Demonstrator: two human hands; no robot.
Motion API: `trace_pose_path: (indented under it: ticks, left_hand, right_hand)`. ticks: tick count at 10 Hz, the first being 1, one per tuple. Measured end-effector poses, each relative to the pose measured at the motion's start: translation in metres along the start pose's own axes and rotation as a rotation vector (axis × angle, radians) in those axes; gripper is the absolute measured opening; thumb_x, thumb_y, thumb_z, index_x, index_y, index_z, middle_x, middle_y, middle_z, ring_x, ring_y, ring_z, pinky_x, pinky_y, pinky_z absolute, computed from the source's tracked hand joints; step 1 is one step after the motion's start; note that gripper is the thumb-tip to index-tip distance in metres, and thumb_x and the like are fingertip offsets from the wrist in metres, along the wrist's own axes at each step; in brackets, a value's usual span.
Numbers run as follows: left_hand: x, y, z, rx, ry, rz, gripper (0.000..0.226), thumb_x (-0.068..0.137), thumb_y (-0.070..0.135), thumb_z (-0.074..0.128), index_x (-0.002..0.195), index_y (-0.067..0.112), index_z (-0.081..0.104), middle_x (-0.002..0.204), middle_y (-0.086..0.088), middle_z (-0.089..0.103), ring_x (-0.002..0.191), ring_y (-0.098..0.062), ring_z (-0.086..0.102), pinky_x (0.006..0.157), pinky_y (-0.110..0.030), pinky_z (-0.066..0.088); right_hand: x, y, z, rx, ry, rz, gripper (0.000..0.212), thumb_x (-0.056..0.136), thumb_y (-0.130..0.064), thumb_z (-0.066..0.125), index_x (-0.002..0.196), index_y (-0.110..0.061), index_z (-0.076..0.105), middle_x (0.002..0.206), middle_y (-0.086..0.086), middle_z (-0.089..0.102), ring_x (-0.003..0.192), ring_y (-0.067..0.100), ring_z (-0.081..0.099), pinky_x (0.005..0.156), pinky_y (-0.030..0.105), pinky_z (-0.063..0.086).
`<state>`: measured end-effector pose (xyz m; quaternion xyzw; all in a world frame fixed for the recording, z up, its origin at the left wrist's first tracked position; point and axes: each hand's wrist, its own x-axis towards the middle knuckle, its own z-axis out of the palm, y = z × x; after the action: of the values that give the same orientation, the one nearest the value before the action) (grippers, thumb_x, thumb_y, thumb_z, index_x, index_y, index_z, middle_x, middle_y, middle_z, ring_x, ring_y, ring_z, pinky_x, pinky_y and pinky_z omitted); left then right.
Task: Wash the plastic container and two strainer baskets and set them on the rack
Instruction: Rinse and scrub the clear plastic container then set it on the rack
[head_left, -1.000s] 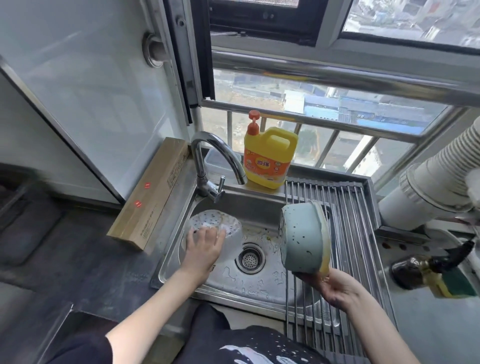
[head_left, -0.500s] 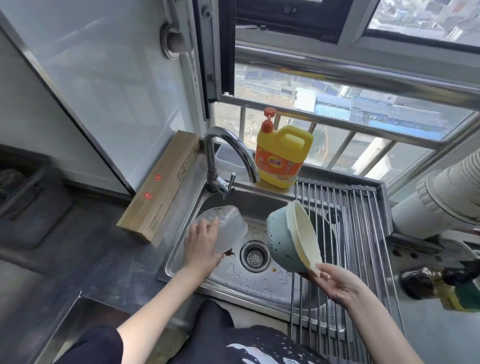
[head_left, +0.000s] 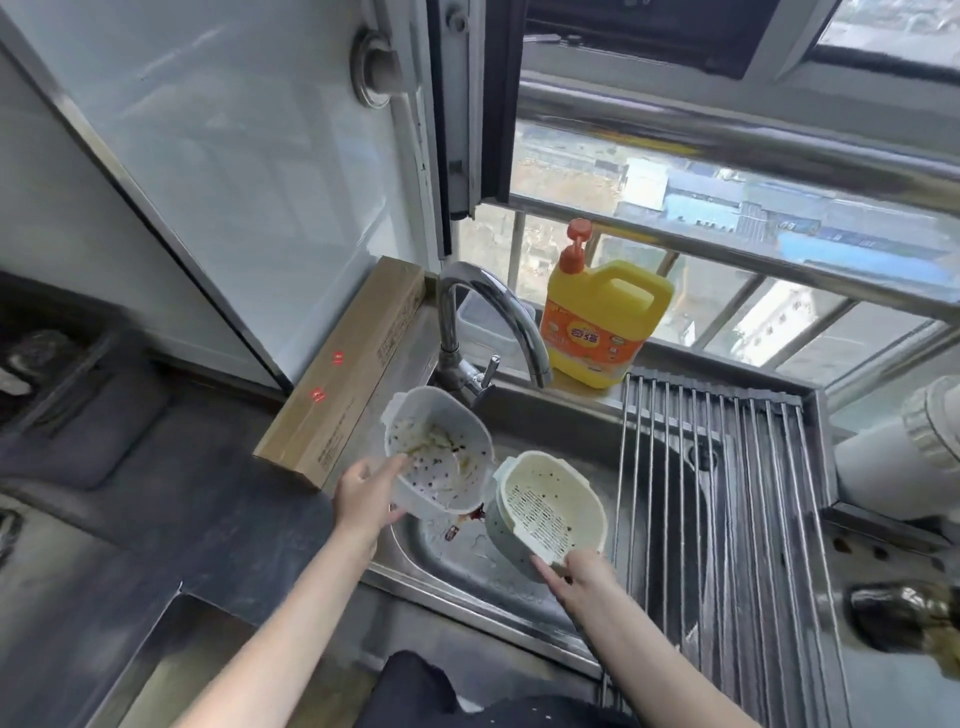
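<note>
White basket (head_left: 439, 452) and cream colander (head_left: 549, 506) hang mid-frame over the sink (head_left: 467, 569), both flecked with scraps, your left hand (head_left: 363, 493) clamping one rim with curled fingers, your right hand (head_left: 584, 577) pinching the other, so all the rinsing looks left to do.

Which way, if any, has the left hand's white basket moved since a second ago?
Yes: the left hand lifted the white basket off the sink floor, up toward the faucet base.
</note>
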<state>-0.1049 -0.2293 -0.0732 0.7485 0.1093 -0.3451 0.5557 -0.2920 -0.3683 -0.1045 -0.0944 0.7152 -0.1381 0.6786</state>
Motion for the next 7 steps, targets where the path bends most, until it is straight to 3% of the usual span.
trace_pose_path:
  ticks: [1, 2, 3, 4, 5, 6, 7]
  left_hand:
    - [0.001, 0.002, 0.001, -0.001, -0.009, -0.015, 0.084, 0.069, 0.043, 0.071, 0.141, 0.012, 0.041, 0.14, -0.01, 0.048, 0.115, -0.026, 0.056, 0.079, -0.044, 0.058]
    - [0.006, 0.001, 0.005, 0.049, 0.004, -0.003, 0.059, 0.09, 0.025, 0.058, 0.143, 0.012, 0.037, 0.137, -0.01, 0.048, 0.111, -0.025, 0.056, 0.084, -0.047, 0.056]
    - [0.013, 0.0, 0.01, 0.141, -0.062, -0.017, 0.046, 0.093, 0.026, 0.053, 0.136, 0.014, 0.045, 0.13, -0.014, 0.054, 0.111, -0.029, 0.059, 0.075, -0.042, 0.058]
    - [0.017, 0.001, 0.019, 0.175, -0.113, -0.088, 0.038, 0.097, 0.025, 0.046, 0.132, 0.011, 0.047, 0.126, -0.014, 0.055, 0.11, -0.031, 0.058, 0.074, -0.041, 0.057]
    - [0.021, 0.004, 0.027, 0.196, -0.143, -0.142, 0.034, 0.097, 0.022, 0.043, 0.129, 0.011, 0.048, 0.127, -0.012, 0.053, 0.113, -0.033, 0.056, 0.082, -0.048, 0.055]
    - [0.028, 0.007, 0.034, 0.247, -0.174, -0.157, 0.035, 0.097, 0.025, 0.041, 0.129, 0.012, 0.047, 0.129, -0.012, 0.051, 0.114, -0.037, 0.055, 0.084, -0.049, 0.055]
    - [0.031, 0.01, 0.041, 0.304, -0.215, -0.156, 0.035, 0.097, 0.027, 0.04, 0.128, 0.012, 0.048, 0.121, -0.013, 0.055, 0.111, -0.04, 0.057, 0.083, -0.049, 0.056]
  right_hand:
    - [0.013, 0.011, 0.012, 0.137, 0.068, 0.077, 0.046, 0.094, 0.013, 0.031, 0.135, -0.003, 0.042, 0.136, 0.023, 0.048, 0.114, 0.045, 0.055, 0.057, 0.045, 0.057]
    - [0.03, 0.017, 0.021, 0.165, 0.123, 0.094, 0.044, 0.095, 0.012, 0.033, 0.136, -0.002, 0.042, 0.134, 0.022, 0.05, 0.114, 0.044, 0.056, 0.082, 0.047, 0.057]
    - [0.052, 0.014, 0.027, 0.201, 0.16, 0.115, 0.045, 0.095, 0.006, 0.04, 0.138, -0.005, 0.038, 0.139, 0.019, 0.047, 0.114, 0.042, 0.056, 0.067, 0.046, 0.06]
    - [0.077, 0.01, 0.029, 0.239, 0.183, 0.109, 0.05, 0.095, -0.001, 0.046, 0.142, -0.011, 0.033, 0.147, 0.014, 0.038, 0.12, 0.037, 0.051, 0.076, 0.041, 0.06]
    - [0.069, 0.0, 0.037, 0.29, 0.218, 0.046, 0.054, 0.095, -0.002, 0.044, 0.144, -0.016, 0.029, 0.151, 0.014, 0.027, 0.123, 0.037, 0.047, 0.081, 0.043, 0.057]
    - [0.072, -0.009, 0.023, 0.366, 0.286, -0.12, 0.028, 0.09, -0.006, 0.056, 0.113, -0.014, 0.042, 0.133, 0.008, 0.05, 0.109, 0.022, 0.06, 0.07, 0.024, 0.056]
    - [0.095, -0.009, 0.019, -0.888, 0.415, -0.729, 0.018, 0.095, -0.032, 0.045, 0.098, -0.046, 0.056, 0.058, -0.006, 0.051, 0.045, -0.005, 0.043, 0.044, 0.003, 0.029]
